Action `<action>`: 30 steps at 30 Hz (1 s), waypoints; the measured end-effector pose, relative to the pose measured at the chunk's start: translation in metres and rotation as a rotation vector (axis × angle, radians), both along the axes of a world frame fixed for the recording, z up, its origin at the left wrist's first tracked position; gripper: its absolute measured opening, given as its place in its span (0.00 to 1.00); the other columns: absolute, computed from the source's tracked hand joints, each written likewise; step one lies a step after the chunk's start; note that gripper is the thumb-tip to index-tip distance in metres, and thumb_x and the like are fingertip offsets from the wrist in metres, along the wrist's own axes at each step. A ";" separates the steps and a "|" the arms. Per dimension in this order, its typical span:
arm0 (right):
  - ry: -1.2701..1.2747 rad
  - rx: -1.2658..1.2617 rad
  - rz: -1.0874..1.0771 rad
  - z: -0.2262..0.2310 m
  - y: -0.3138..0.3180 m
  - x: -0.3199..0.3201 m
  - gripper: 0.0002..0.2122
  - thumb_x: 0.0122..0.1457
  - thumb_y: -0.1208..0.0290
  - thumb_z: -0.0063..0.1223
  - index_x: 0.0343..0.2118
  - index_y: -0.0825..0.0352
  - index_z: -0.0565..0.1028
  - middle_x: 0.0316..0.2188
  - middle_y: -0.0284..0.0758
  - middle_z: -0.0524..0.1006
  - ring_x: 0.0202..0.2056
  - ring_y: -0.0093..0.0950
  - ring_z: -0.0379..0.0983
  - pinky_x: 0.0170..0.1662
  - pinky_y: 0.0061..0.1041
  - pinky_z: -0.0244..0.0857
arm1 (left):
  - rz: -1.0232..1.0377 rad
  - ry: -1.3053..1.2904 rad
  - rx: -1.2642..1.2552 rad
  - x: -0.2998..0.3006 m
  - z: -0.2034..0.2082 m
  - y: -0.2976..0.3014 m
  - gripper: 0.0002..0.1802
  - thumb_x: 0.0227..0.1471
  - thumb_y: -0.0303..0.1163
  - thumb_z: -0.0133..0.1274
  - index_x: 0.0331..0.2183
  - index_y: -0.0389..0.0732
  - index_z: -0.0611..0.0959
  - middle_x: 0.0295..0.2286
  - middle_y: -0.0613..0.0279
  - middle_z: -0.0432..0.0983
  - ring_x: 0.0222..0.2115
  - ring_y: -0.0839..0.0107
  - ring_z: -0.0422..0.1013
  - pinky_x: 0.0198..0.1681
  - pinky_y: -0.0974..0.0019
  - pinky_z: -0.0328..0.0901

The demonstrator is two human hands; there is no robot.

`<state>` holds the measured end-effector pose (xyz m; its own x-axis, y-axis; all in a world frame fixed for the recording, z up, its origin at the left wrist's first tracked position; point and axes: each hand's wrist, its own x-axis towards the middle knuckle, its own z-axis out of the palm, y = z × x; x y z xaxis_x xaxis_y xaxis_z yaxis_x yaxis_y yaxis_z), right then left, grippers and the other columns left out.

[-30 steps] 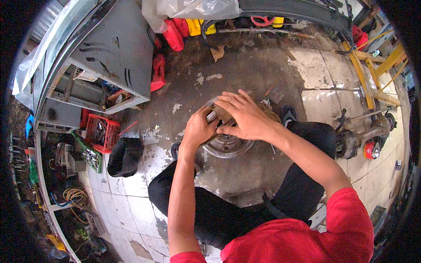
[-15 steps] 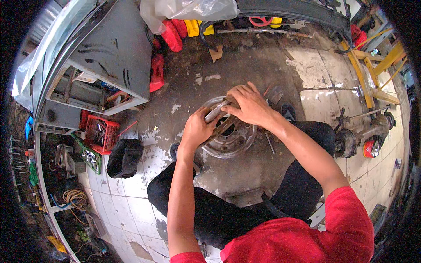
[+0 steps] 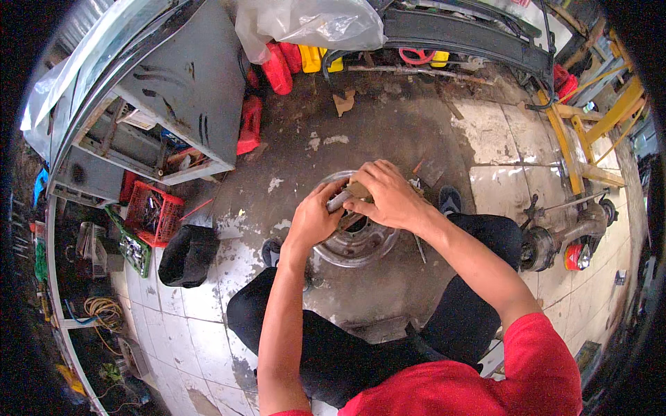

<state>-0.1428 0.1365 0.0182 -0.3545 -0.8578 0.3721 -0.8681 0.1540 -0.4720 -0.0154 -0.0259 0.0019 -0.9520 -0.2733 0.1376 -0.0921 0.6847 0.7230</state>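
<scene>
Between my hands is a worn, curved metal piece that looks like a brake shoe [image 3: 338, 202], tilted above the wheel. My left hand [image 3: 313, 216] is closed round its near left end. My right hand [image 3: 390, 195] wraps its far right end, thumb pointing towards my left hand. My fingers cover much of the piece. Beneath it a dull steel wheel rim [image 3: 361, 248] lies flat on the stained floor between my feet; my hands hide its upper part. Whether the brake shoe touches the rim, I cannot tell.
A thin metal rod [image 3: 420, 249] lies right of the rim. To the left are a black container [image 3: 189, 256], a red crate [image 3: 158, 211] and a grey cabinet [image 3: 173, 83]. An axle assembly [image 3: 572, 229] and a yellow frame [image 3: 560, 142] stand at the right.
My right hand has come lower and nearer to my left one, bringing the brake shoe's far end down with it. Both hands keep their grip. The whole view has shifted slightly.
</scene>
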 end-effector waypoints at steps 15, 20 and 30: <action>-0.384 0.029 0.035 -0.015 0.005 -0.043 0.25 0.67 0.44 0.42 0.41 0.67 0.77 0.37 0.42 0.78 0.45 0.44 0.74 0.49 0.42 0.65 | 0.003 -0.049 0.007 -0.002 0.001 0.003 0.29 0.50 0.30 0.60 0.56 0.43 0.76 0.48 0.51 0.77 0.50 0.50 0.73 0.53 0.53 0.67; -0.212 -0.059 0.078 -0.004 -0.003 -0.025 0.29 0.68 0.42 0.38 0.41 0.68 0.78 0.37 0.43 0.79 0.43 0.43 0.75 0.47 0.40 0.67 | 0.009 -0.048 0.024 -0.001 -0.005 -0.003 0.29 0.51 0.31 0.60 0.56 0.43 0.75 0.47 0.49 0.78 0.50 0.49 0.73 0.52 0.53 0.67; -0.235 -0.026 0.056 0.004 -0.001 -0.021 0.15 0.66 0.59 0.50 0.35 0.69 0.78 0.34 0.43 0.79 0.39 0.45 0.76 0.46 0.40 0.67 | -0.005 0.001 0.011 0.000 -0.005 -0.001 0.32 0.49 0.31 0.61 0.57 0.43 0.74 0.49 0.50 0.76 0.51 0.49 0.71 0.54 0.53 0.66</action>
<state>-0.1642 0.1351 0.0224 -0.3864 -0.8695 0.3077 -0.7408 0.0939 -0.6651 -0.0156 -0.0270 -0.0029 -0.9533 -0.2697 0.1357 -0.0877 0.6775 0.7302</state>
